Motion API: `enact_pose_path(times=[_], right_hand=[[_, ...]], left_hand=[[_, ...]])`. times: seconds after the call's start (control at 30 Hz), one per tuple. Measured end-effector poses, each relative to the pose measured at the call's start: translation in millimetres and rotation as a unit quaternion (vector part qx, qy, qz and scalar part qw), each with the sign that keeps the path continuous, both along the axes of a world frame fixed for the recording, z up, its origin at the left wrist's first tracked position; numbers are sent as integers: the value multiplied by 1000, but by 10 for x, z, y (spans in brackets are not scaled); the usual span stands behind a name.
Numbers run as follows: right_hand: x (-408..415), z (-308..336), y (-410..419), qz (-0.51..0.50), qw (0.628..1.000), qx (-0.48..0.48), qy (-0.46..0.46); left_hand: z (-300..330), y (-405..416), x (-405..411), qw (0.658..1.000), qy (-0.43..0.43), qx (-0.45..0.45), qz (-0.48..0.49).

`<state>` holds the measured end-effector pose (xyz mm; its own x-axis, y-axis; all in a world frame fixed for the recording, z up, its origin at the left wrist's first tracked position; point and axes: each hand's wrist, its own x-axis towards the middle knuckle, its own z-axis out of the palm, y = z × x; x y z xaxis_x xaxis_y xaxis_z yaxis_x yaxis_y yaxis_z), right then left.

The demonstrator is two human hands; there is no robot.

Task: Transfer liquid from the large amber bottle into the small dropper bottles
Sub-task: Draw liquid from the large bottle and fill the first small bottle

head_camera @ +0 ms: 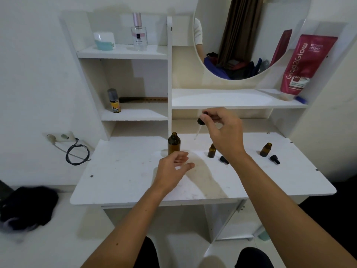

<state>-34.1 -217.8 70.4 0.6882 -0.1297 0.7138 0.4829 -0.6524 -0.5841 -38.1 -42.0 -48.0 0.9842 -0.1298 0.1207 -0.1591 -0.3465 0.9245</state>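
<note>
Right hand (225, 130): fingers pinch the dropper (200, 124) by its black bulb, glass tube hanging, light and likely fragile.
Left hand (174, 168): fingers relaxed, empty, just before the large amber bottle (173, 143).
Large amber bottle: uncapped on the table (123, 176); smooth glass, best gripped round its body.
Small dropper bottles (212, 150): open, tippy.

Red tube (305, 64): "Glad2Glow", "10x" (smaller print unreadable). Perfume bottle (139, 36) label illegible.
</note>
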Motion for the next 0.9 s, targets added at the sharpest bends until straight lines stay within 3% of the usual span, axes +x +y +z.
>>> enact_pose_path(times=[0.3,0.63,0.9], right_hand=[[80,143,417,48,997,64,13],[207,61,526,62,996,62,35],[331,-179,586,57,992,40,107]], left_hand=[[50,508,103,998,-11,-1,68],[91,389,265,997,0,-32,74],[27,374,320,997,-12,-19,72]])
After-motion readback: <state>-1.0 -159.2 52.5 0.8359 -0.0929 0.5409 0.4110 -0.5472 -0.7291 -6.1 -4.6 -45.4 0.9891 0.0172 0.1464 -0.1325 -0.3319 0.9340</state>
